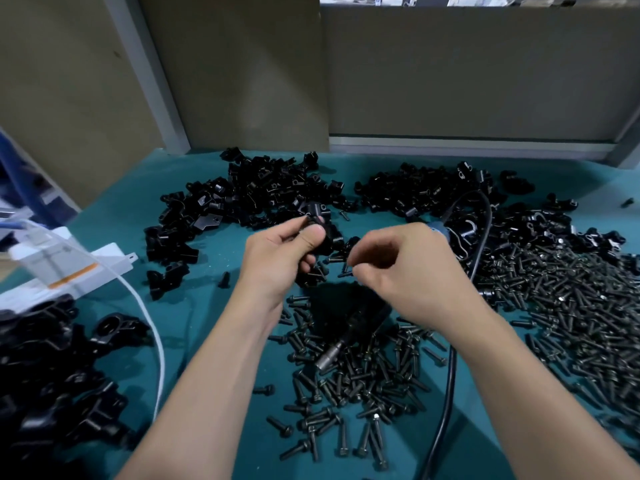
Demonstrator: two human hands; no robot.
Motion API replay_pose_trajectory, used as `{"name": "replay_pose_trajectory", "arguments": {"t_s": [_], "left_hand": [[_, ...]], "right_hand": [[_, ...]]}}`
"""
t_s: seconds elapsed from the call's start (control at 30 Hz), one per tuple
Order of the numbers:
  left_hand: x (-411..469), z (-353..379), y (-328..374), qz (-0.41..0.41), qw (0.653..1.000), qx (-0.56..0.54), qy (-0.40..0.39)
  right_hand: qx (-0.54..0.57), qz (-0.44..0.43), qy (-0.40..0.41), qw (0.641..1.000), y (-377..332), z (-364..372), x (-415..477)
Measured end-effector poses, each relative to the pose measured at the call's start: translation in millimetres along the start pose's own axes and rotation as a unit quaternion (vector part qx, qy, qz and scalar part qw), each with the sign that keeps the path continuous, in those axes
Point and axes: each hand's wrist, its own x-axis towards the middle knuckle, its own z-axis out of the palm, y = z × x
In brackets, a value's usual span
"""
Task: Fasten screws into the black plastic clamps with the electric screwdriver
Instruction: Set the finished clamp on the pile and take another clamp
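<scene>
L hand [277,258] grips a glossy black clamp [317,220], mid-table. R hand [398,268] curled, blurred; can't tell if it holds anything. Screwdriver [346,327] lies nearer, amid screws [554,289]; bare mat [207,299] to its left.

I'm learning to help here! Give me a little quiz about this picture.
1. True or false: the left hand holds a black plastic clamp.
2. The black electric screwdriver lies: A) in a box, B) on the teal table, C) on a shelf.
3. Fill in: most loose black metal screws lie on the table's ___ side.
Key: 1 true; 2 B; 3 right.
</scene>
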Motion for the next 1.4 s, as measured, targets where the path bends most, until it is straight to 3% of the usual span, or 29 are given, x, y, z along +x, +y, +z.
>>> {"name": "replay_pose_trajectory", "arguments": {"t_s": [0.17, 0.37, 0.53, 0.67, 0.8, 1.2, 1.4], "left_hand": [[4, -23, 17, 0.004, 0.997, -0.013, 0.077], [-15, -45, 20, 0.014, 0.992, -0.038, 0.118], [-37, -51, -10, 0.023, 0.992, -0.022, 0.122], [-38, -48, -19, 0.023, 0.995, 0.007, 0.092], [-36, -43, -20, 0.025, 0.996, 0.021, 0.087], [-30, -47, -19, 0.037, 0.995, 0.045, 0.085], [-31, -46, -18, 0.041, 0.995, 0.042, 0.082]], "right_hand": [[-0.095, -0.025, -0.170, 0.981, -22, 26, -14], [-0.200, 0.025, -0.157, 0.967, -18, 17, -11], [-0.333, 0.032, -0.112, 0.936, -10, 13, -13], [-0.198, 0.032, -0.153, 0.968, -17, 25, -14], [-0.111, 0.009, -0.193, 0.975, -25, 42, -21], [-0.150, 0.011, -0.260, 0.954, -29, 39, -21], [-0.167, 0.006, -0.203, 0.965, -26, 35, -20]]}}
